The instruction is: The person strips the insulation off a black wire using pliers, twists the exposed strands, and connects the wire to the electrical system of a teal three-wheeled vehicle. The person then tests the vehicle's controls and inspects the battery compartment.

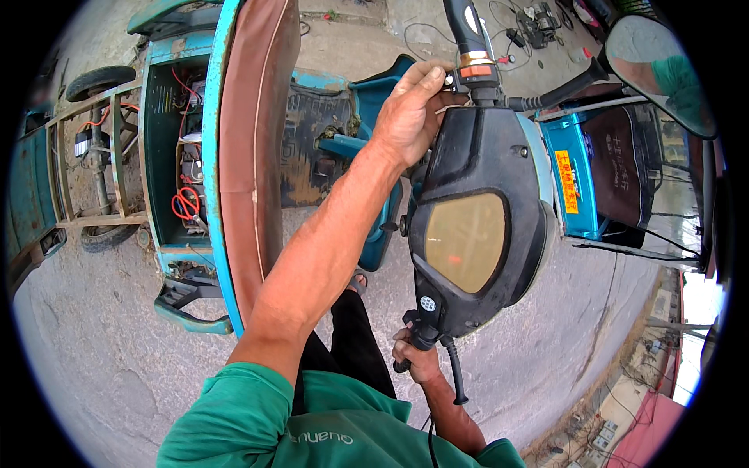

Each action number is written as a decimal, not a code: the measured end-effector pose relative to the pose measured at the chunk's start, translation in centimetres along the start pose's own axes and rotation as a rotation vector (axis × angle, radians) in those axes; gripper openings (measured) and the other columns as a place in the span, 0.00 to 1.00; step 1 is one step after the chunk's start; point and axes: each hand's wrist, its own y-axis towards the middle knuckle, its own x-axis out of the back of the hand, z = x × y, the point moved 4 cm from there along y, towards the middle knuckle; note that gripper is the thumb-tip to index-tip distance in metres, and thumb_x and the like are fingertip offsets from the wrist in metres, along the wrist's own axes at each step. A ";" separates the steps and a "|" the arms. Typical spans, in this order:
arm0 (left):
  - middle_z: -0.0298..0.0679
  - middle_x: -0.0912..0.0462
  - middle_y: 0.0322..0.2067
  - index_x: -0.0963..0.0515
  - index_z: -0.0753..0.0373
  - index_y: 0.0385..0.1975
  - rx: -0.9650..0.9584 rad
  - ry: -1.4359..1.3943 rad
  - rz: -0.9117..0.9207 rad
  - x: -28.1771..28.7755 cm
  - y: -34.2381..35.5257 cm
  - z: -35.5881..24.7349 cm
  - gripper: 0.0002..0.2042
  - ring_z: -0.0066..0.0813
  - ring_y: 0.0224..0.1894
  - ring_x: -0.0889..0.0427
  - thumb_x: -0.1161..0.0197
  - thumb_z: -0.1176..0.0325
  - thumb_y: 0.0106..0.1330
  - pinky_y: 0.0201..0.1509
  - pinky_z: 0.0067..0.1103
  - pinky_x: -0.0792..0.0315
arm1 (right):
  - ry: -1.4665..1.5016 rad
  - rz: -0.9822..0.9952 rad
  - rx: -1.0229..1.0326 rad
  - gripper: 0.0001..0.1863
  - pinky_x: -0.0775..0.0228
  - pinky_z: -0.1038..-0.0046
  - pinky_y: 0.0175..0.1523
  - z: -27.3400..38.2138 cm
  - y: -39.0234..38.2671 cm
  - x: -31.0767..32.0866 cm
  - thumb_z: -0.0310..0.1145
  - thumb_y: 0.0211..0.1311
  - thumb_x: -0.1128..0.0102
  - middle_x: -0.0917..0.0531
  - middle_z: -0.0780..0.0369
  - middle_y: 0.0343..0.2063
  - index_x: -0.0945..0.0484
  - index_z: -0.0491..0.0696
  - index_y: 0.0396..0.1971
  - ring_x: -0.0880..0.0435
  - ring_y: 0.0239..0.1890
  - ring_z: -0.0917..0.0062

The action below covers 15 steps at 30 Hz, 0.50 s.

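You have two bare hands here. Before you, count one black plastic dashboard housing, one olive-tinted display window, one rounded mirror, one rectangular orange label, and two black rubber tyres beside one open metal frame.

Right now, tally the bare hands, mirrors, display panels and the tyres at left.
Bare left hand and bare right hand: 2
Oval black-framed glass mirror: 1
Four-sided tan display panel: 1
Black rubber tyres, upper and lower: 2
Total: 6
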 end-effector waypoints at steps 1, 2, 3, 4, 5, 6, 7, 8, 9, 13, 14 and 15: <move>0.38 0.19 0.42 0.25 0.60 0.48 0.007 -0.002 0.002 -0.1 0.0 0.0 0.13 0.30 0.42 0.23 0.43 0.59 0.71 0.52 0.27 0.27 | 0.007 0.000 0.000 0.23 0.32 0.74 0.29 0.0 0.0 0.0 0.20 0.55 0.39 0.23 0.63 0.34 0.35 0.48 0.49 0.25 0.24 0.78; 0.37 0.19 0.42 0.25 0.60 0.48 0.012 -0.005 0.001 -0.2 0.0 0.1 0.13 0.30 0.42 0.23 0.43 0.59 0.71 0.52 0.27 0.27 | 0.008 0.002 -0.003 0.23 0.32 0.74 0.29 -0.1 0.0 0.0 0.20 0.55 0.39 0.23 0.63 0.34 0.35 0.48 0.49 0.25 0.24 0.79; 0.37 0.19 0.42 0.25 0.60 0.48 0.014 -0.011 -0.001 -0.1 0.0 0.0 0.13 0.30 0.42 0.23 0.43 0.59 0.71 0.52 0.27 0.27 | 0.007 0.004 -0.007 0.23 0.32 0.74 0.29 -0.1 0.0 0.1 0.20 0.55 0.39 0.23 0.63 0.34 0.35 0.49 0.49 0.25 0.24 0.79; 0.37 0.19 0.41 0.25 0.60 0.47 0.015 -0.016 -0.003 -0.1 0.0 0.0 0.13 0.30 0.42 0.23 0.43 0.59 0.71 0.52 0.27 0.27 | 0.005 0.007 -0.010 0.23 0.32 0.74 0.29 -0.1 0.0 0.1 0.20 0.55 0.39 0.23 0.63 0.34 0.35 0.49 0.49 0.25 0.24 0.79; 0.37 0.19 0.41 0.25 0.60 0.47 0.007 -0.012 -0.001 -0.1 0.0 -0.1 0.13 0.30 0.42 0.23 0.43 0.60 0.71 0.53 0.27 0.27 | 0.002 0.009 -0.008 0.22 0.32 0.74 0.29 -0.1 0.0 0.1 0.20 0.56 0.39 0.23 0.63 0.34 0.35 0.49 0.49 0.25 0.24 0.79; 0.37 0.19 0.41 0.25 0.59 0.48 0.001 -0.008 0.001 0.0 0.1 -0.1 0.13 0.30 0.42 0.23 0.43 0.60 0.71 0.53 0.27 0.28 | -0.001 0.010 -0.006 0.22 0.32 0.74 0.29 0.0 -0.1 0.0 0.20 0.56 0.40 0.23 0.63 0.34 0.35 0.49 0.49 0.25 0.24 0.79; 0.37 0.19 0.41 0.25 0.59 0.48 -0.006 -0.004 0.003 0.0 0.1 -0.1 0.12 0.29 0.42 0.23 0.43 0.60 0.71 0.53 0.27 0.28 | -0.003 0.012 -0.004 0.22 0.33 0.74 0.29 0.0 -0.1 0.0 0.20 0.56 0.40 0.23 0.63 0.34 0.35 0.49 0.49 0.25 0.24 0.79; 0.37 0.19 0.42 0.25 0.59 0.48 -0.005 -0.008 0.004 0.1 0.1 0.0 0.12 0.29 0.42 0.23 0.43 0.60 0.71 0.53 0.27 0.28 | -0.008 0.011 -0.004 0.22 0.33 0.74 0.29 0.0 -0.1 0.0 0.20 0.56 0.40 0.23 0.63 0.34 0.35 0.49 0.49 0.25 0.24 0.79; 0.37 0.19 0.42 0.25 0.59 0.48 -0.005 -0.012 0.005 0.1 0.1 0.0 0.12 0.29 0.43 0.23 0.43 0.60 0.71 0.53 0.27 0.28 | -0.013 0.011 -0.004 0.22 0.33 0.75 0.29 0.0 -0.1 0.0 0.19 0.56 0.40 0.23 0.63 0.34 0.35 0.49 0.49 0.26 0.24 0.79; 0.37 0.19 0.42 0.25 0.60 0.49 -0.011 -0.012 0.003 -0.1 0.0 -0.1 0.12 0.29 0.43 0.23 0.42 0.61 0.70 0.53 0.27 0.27 | -0.019 0.008 0.010 0.22 0.33 0.75 0.29 0.2 -0.1 -0.2 0.19 0.56 0.40 0.23 0.63 0.33 0.35 0.49 0.49 0.26 0.24 0.80; 0.37 0.19 0.42 0.25 0.60 0.49 -0.004 -0.010 -0.002 -0.1 -0.1 -0.1 0.13 0.29 0.43 0.23 0.42 0.62 0.70 0.53 0.27 0.27 | -0.013 0.006 0.006 0.22 0.33 0.75 0.28 0.2 -0.1 -0.2 0.19 0.56 0.40 0.23 0.63 0.33 0.35 0.49 0.49 0.26 0.24 0.80; 0.37 0.20 0.42 0.26 0.60 0.50 0.002 -0.007 -0.007 -0.2 -0.2 -0.1 0.13 0.29 0.44 0.23 0.42 0.62 0.70 0.54 0.27 0.27 | -0.008 0.005 0.003 0.22 0.33 0.75 0.28 0.2 -0.1 -0.2 0.19 0.56 0.40 0.23 0.62 0.33 0.35 0.49 0.49 0.26 0.24 0.80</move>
